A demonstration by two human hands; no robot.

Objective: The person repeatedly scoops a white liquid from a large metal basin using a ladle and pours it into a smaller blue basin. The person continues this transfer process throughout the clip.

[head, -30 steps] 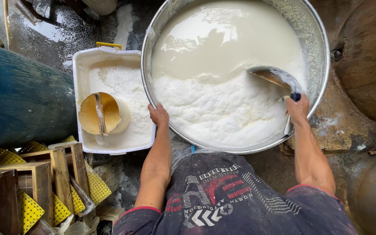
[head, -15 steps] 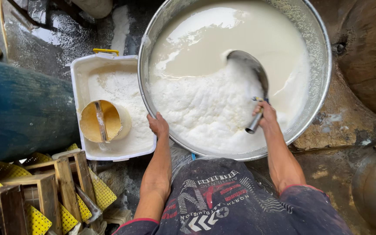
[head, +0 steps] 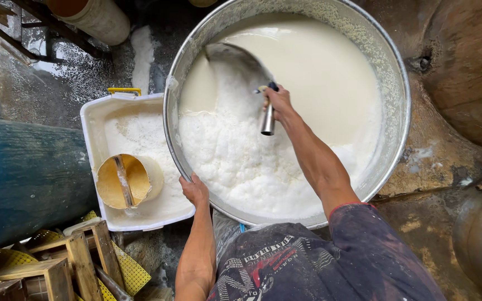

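A big round metal basin (head: 393, 72) holds white liquid with a thick layer of foam (head: 241, 161) on its near left half. My right hand (head: 277, 101) grips the handle of a metal ladle (head: 240, 61), whose bowl lies at the foam's far left edge. On the basin's near rim rests my left hand (head: 194, 190), gripping it. Just left of the basin stands a white rectangular tub (head: 93, 120) with foam in it.
A yellow plastic scoop (head: 124, 181) sits inside the white tub. A dark blue drum (head: 23, 178) lies at the left. Wooden frames (head: 73, 262) with yellow mesh (head: 132, 273) are stacked at the bottom left. The ground (head: 57, 89) is wet and splashed white.
My right hand has swept the ladle from the basin's right side across to the far left, pushing through the foam. The left hand has stayed on the rim.
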